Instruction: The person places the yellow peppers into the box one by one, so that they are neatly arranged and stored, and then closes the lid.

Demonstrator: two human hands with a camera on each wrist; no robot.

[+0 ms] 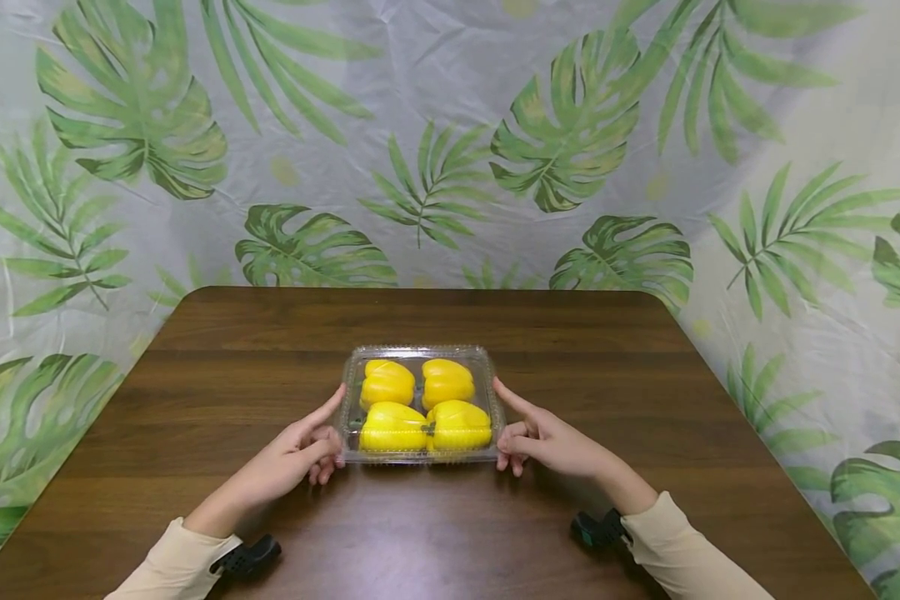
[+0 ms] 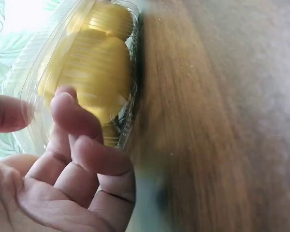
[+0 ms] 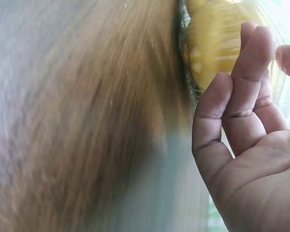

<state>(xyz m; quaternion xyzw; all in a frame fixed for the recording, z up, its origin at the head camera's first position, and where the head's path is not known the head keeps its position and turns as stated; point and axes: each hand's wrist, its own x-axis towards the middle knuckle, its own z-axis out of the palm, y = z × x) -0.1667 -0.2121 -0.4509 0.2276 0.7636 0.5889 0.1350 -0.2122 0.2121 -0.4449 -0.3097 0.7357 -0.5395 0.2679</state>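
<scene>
A clear plastic clamshell container point(image 1: 420, 457) with its lid down sits on the wooden table. Several yellow bell peppers point(image 1: 387, 427) show through it in two rows. My left hand point(image 1: 296, 454) holds the container's left side, index finger stretched along the edge and thumb at the near corner. On the opposite side my right hand point(image 1: 551, 442) holds the right edge in much the same way. In the left wrist view, the thumb point(image 2: 9, 113) and bent fingers stand on either side of the rim. The right wrist view shows bent fingers point(image 3: 251, 63) against the container's side.
The dark brown wooden table point(image 1: 232, 375) has rounded far corners. Behind it hangs a pale cloth with green leaf prints point(image 1: 450, 183). A black wrist device point(image 1: 247, 557) sits below the left sleeve, another point(image 1: 598, 530) by the right sleeve.
</scene>
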